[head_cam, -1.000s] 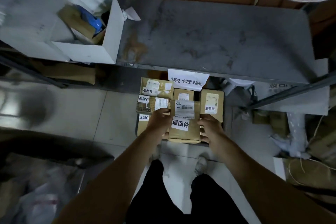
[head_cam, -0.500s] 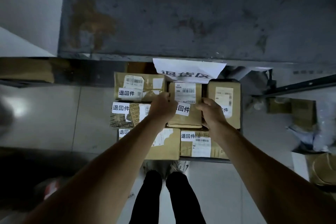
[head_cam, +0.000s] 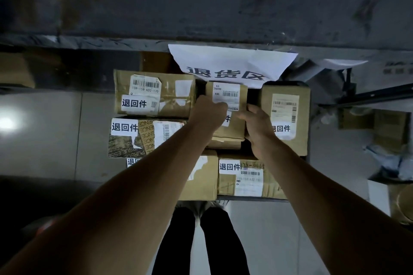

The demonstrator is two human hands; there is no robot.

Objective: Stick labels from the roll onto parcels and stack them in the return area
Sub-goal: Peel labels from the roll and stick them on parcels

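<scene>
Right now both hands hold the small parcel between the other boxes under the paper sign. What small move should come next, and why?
Probably set it down and let go. The left hand and right hand grip the small parcel at its sides; it sits in the gap between two labelled boxes, below the paper sign, so it looks nearly placed.

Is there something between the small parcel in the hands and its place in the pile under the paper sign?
Nothing visible: both hands hold the small parcel in the gap, already on a lower box.
</scene>
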